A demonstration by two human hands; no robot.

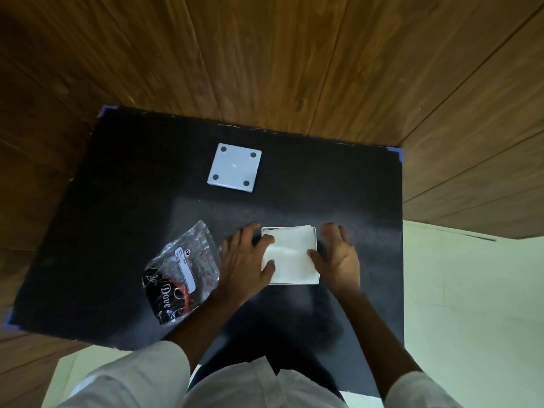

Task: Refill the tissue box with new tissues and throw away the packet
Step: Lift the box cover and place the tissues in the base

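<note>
On the black table [117, 201], both hands press on the white tissues [291, 254] filling the open tissue box [316, 231]: left hand [245, 260] spread at 9 o'clock, right hand [338, 254] at 3. Just left lies the packet [182, 272]; at 12, well apart, the box's lid [234, 167].

both hands [247, 260] [338, 254] spread, palms down

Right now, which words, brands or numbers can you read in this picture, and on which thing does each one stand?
"Dove": in white letters on the black part of the empty plastic packet.
White label on the packet: small print, too blurred to read.
White square lid: four dark dots, no text.
Tissue box: no text visible.
</note>
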